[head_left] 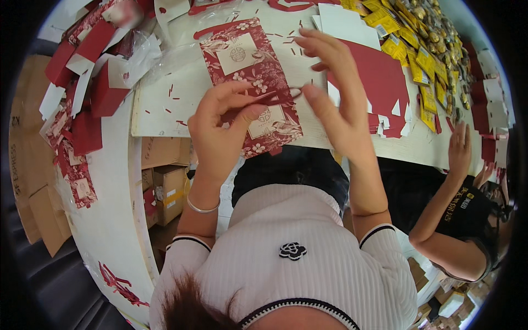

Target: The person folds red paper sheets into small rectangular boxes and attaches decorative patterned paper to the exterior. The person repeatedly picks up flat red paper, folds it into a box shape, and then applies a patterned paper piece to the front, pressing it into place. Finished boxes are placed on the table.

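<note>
My left hand (217, 118) is closed in a pinch around a narrow dark red ribbon (280, 100), held above the table. The ribbon curves toward my right hand (346, 104), whose fingers are spread apart with nothing gripped; whether its thumb touches the ribbon end I cannot tell. Beneath both hands lies a flat red-and-cream printed card piece (242, 58) with flowers and a round emblem, partly covered by my left hand. Its lower end reaches the table's near edge.
Flat dark red card sheets (379, 82) lie right of my hands. Yellow packets (407, 47) and gold-wrapped pieces pile up behind them. Red and white boxes (91, 60) crowd the left. A co-worker's hand (459, 146) rests at the right table edge. Cartons (168, 187) sit underneath.
</note>
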Action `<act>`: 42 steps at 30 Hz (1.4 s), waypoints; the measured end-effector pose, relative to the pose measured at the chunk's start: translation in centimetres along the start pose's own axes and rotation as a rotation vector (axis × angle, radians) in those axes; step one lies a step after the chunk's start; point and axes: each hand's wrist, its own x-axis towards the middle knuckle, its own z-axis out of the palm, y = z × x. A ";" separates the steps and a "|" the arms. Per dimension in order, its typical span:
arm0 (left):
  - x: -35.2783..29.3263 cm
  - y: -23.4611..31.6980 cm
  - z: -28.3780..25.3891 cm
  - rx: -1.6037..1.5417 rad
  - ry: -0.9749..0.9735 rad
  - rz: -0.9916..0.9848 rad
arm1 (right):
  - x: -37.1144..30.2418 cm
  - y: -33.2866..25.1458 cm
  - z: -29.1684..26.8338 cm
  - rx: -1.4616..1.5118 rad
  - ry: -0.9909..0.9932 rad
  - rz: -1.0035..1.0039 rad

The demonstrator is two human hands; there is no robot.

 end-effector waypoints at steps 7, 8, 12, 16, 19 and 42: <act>-1.7 0.9 -0.3 -0.376 -0.204 -0.064 | -2.4 -1.7 -0.6 -0.280 -0.353 0.042; -1.8 0.6 -0.4 -0.348 -0.194 -0.072 | -2.7 -1.6 -0.4 -0.292 -0.342 0.052; -2.4 -0.7 -0.7 -0.221 -0.126 -0.016 | -2.6 -1.7 0.6 -0.352 -0.333 0.004; -2.2 -0.5 -0.5 -0.220 0.014 0.087 | -2.0 -0.4 1.5 -0.307 -0.253 -0.108; -0.6 -1.1 -2.5 0.082 0.170 -0.067 | -0.2 2.4 2.1 -0.236 -0.078 -0.052; -0.1 -3.6 -1.0 -0.731 -0.087 -0.469 | 3.6 3.4 2.0 -0.254 -0.514 0.135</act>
